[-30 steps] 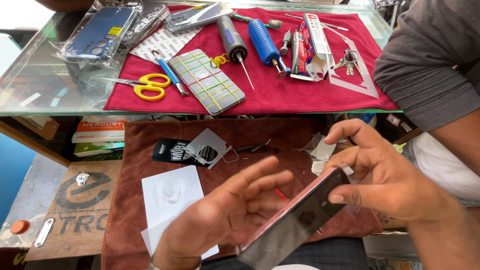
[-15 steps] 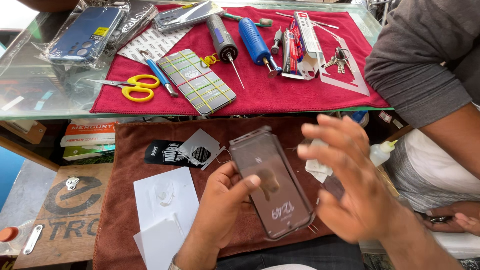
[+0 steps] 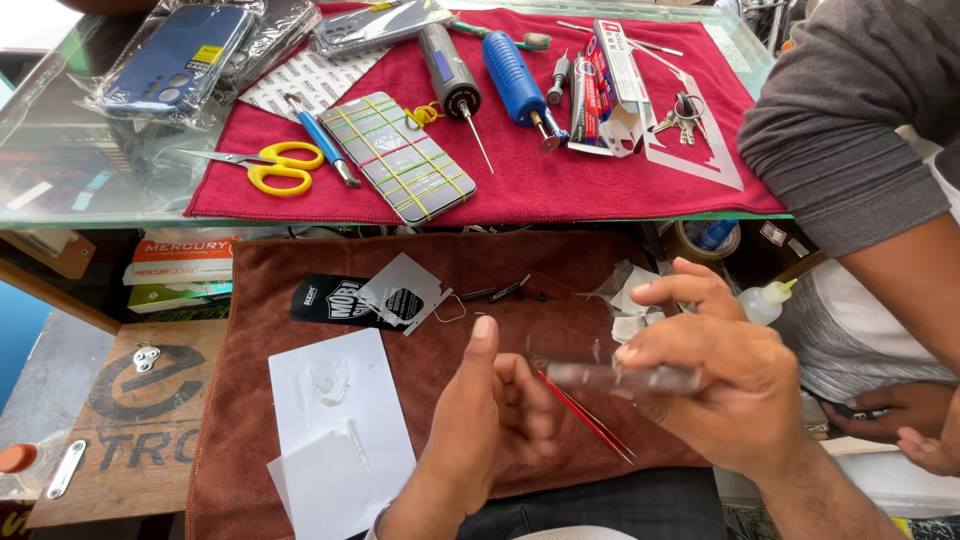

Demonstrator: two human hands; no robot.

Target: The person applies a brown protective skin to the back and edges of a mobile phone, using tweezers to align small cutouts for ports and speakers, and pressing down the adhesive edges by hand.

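right hand [image 3: 725,395] grips a thin flat phone-like device [image 3: 620,377], seen edge-on and blurred, with the thumb along its near edge and the fingers curled over the top; the index finger is raised and bent above it. left hand [image 3: 495,410] sits just to the left of the device, thumb pointing up, fingers loosely curled toward the palm; whether its fingertips touch the device's left end cannot be told because of blur. both hands hover above a brown cloth [image 3: 260,400] on the lower bench. directly beneath the right hand, red tweezers [image 3: 585,420] lie on the cloth, running diagonally. to the left of the left hand lie white paper sheets [image 3: 335,420], and beyond them a black printed card [image 3: 335,300] with a white square card [image 3: 405,292] overlapping it. beyond the hands, small dark screws and bits [image 3: 505,292] rest near the cloth's far edge. just beyond the right hand are crumpled white wipes [image 3: 630,300], and to its right a small squeeze bottle [image 3: 765,300]. further beyond, a glass shelf carries a red cloth [image 3: 560,190] with yellow-handled scissors [image 3: 275,168], a phone with crossed tape lines [image 3: 410,155], a blue-handled tool [image 3: 515,80] and keys [image 3: 680,115]. another person's grey sleeve [image 3: 850,140] enters from the right.
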